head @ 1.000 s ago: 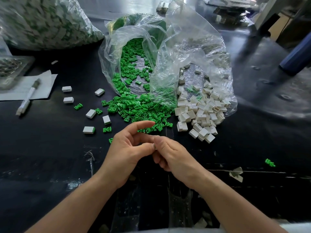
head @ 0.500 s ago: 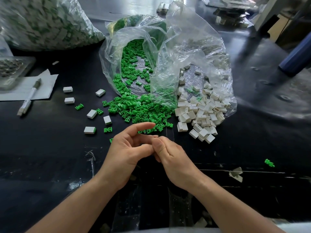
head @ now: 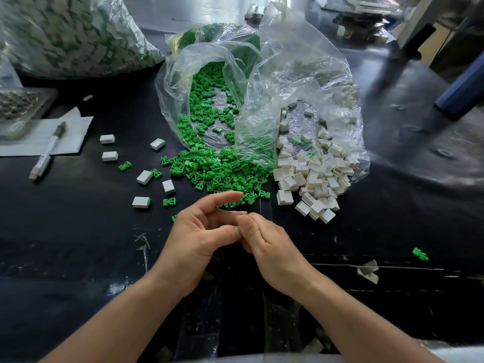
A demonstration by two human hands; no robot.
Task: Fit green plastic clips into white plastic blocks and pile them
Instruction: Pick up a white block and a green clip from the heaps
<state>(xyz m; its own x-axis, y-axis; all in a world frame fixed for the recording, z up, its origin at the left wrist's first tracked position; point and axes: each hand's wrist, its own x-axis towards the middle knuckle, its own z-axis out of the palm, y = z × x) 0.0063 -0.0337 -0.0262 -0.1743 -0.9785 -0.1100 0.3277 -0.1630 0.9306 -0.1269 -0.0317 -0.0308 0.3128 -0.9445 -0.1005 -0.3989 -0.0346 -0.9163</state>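
Met fingertip to fingertip low over the black bench (head: 78, 244): left grip (head: 199, 239) and right grip (head: 269, 244), both curled, contents hidden, so cannot tell whether grasping anything. Just beyond, heaped green clips (head: 222, 171) spilling from a clear bag (head: 262, 87); just beside on the right, piled white blocks (head: 314, 179).

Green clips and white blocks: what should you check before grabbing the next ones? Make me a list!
1. Supply in reach: the green clips lie spilled just ahead of the hands. Ok.
2. Partner parts ready: the white blocks are heaped right of the clips. Ok.
3. Hands free: the left hand and right hand meet at the fingertips; anything held is hidden. Cannot tell.
4. Finished pieces piled: the fitted blocks lie scattered at left. Not ok.
5. No strays: one stray clip lies far right. Not ok.
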